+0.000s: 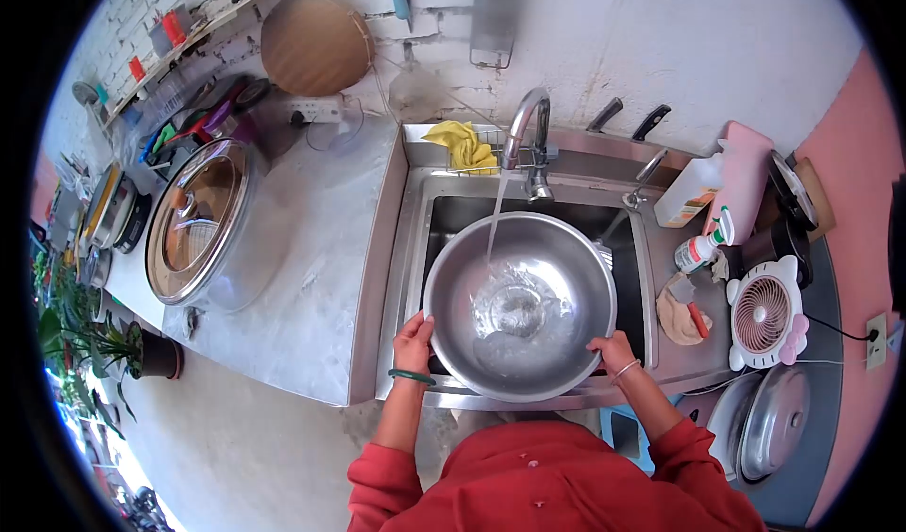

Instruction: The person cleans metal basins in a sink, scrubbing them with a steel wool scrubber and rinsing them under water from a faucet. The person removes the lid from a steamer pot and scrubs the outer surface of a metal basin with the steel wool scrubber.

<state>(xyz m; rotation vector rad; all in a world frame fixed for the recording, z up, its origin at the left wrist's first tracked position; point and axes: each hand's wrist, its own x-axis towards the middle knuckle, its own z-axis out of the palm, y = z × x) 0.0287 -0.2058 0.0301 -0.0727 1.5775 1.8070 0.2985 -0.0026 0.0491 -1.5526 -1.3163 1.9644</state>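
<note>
A large round steel basin (566, 343) rests over the sink (634, 296), tilted a little toward the person. Water runs from the curved faucet (527, 122) into it, and a shallow, rippling pool lies at its bottom. My left hand (412, 345), with a green bangle at the wrist, grips the basin's rim at the lower left. At the lower right my right hand (614, 351), with a thin bracelet, has its fingers closed on the same rim.
Behind the sink hangs a yellow cloth (461, 145) on a wire rack. Two knives (651, 123) stand at the back edge. To the right are a spray bottle (698, 251), a cloth (681, 317) and a small fan (763, 311). A glass-lidded pot (200, 223) sits left.
</note>
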